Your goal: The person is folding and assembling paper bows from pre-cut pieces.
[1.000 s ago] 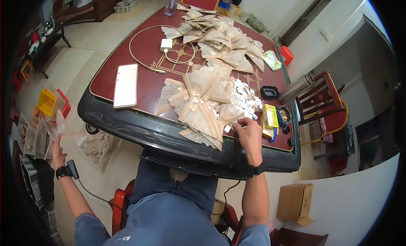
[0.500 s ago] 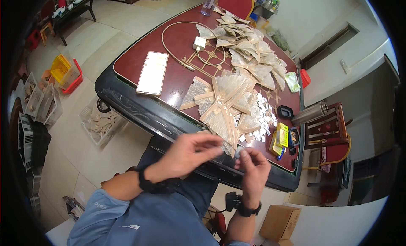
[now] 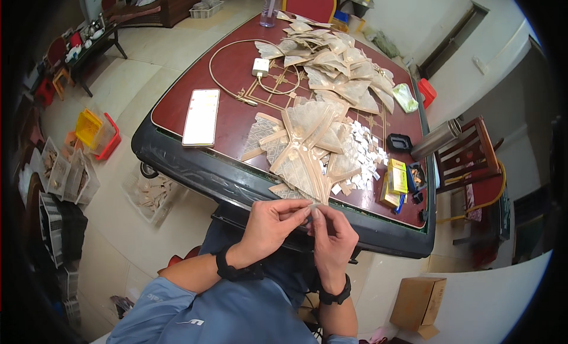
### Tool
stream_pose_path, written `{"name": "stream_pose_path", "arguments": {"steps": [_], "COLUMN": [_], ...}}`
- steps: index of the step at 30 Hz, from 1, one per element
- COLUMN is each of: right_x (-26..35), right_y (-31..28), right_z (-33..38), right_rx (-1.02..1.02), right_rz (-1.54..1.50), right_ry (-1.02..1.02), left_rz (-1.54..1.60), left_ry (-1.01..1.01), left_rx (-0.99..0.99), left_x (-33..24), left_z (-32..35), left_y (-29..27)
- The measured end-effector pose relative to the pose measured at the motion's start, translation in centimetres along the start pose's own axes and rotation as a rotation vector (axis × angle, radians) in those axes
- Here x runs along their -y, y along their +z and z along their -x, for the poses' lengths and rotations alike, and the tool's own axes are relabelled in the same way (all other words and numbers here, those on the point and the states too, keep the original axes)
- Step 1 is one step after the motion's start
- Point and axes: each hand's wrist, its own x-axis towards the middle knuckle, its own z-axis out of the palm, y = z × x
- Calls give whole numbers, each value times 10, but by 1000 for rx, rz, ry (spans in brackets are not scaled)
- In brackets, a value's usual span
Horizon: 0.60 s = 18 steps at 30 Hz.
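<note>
My left hand (image 3: 267,225) and my right hand (image 3: 334,237) meet over the table's near edge, thumbs and forefingers pinched. Between their tips is a small whitish piece (image 3: 313,207), mostly covered by the fingers, so its exact kind is unclear. Just beyond lies a stack of beige lace fabric pieces (image 3: 300,144) with tan bands, its nearest tip reaching the fingertips. Small white tags (image 3: 365,151) are scattered at the right of this stack. Farther back, a larger heap of similar fabric pieces (image 3: 343,68) covers the table's far right.
On the red-topped table (image 3: 177,107) are a phone (image 3: 201,118), a white charger (image 3: 260,67) with cable, a bottle (image 3: 270,7), yellow boxes (image 3: 396,179), a black tray (image 3: 399,143) and a metal cylinder (image 3: 436,140). A crate of fabric pieces (image 3: 151,196) stands on the floor at left.
My left hand was open and apart; its fingers have closed in a pinch. My right hand has moved left with the small whitish piece, and the fingertips now meet. The view has shifted slightly.
</note>
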Motion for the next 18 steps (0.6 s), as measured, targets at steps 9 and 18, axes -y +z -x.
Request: {"name": "stream_pose_path", "arguments": {"steps": [9, 18], "right_x": [1, -6], "right_y": [-4, -8], "right_z": [-4, -7], "right_rx": [19, 131], "right_rz": [-1, -133], "right_ry": [-1, 153], "left_rz": [3, 92], "left_ry": [-31, -40], "left_rx": [59, 101], "left_x": [5, 2], "left_z": [3, 1], "left_y": [2, -1]}}
